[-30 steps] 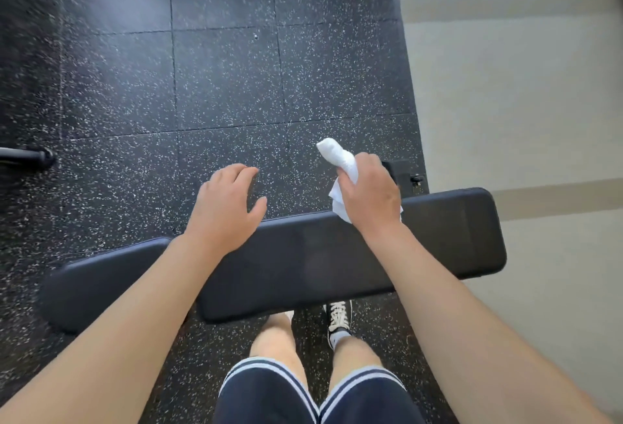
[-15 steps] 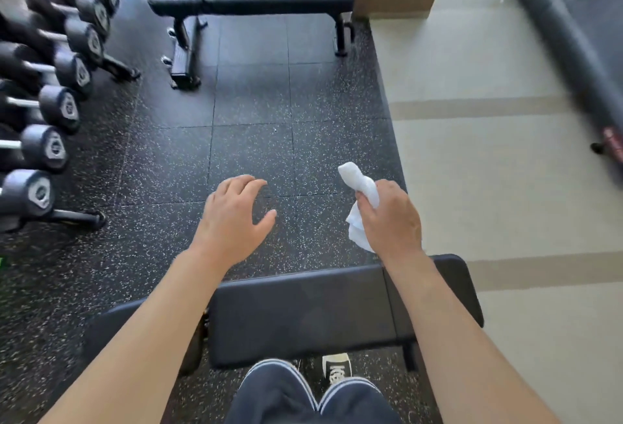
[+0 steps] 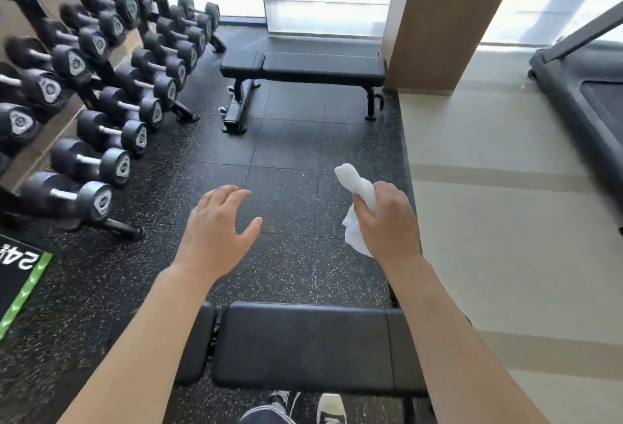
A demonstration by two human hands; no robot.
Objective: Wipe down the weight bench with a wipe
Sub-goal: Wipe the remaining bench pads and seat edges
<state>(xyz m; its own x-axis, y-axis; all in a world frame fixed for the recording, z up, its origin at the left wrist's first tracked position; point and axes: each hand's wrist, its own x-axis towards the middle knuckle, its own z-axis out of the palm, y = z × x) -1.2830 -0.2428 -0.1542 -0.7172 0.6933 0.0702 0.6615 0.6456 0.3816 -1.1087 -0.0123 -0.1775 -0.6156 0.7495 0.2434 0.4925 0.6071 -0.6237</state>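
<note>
Black padded vinyl, the weight bench (image 3: 303, 344) now sits below both raised hands; we judge wiping paused or done. Left of it, rubber dumbbells (image 3: 84, 160). Above it, our left hand (image 3: 215, 231) hovers, fingers spread, empty; our right hand (image 3: 387, 224) fingers clench the crumpled white wipe (image 3: 357, 187).

Left hand (image 3: 215, 228) spread, right hand (image 3: 391, 224) fisted.

From my head, the single wide camera looks forward and down past my arms, over the near bench (image 3: 303, 346) toward the dumbbell rack (image 3: 101, 86).
</note>
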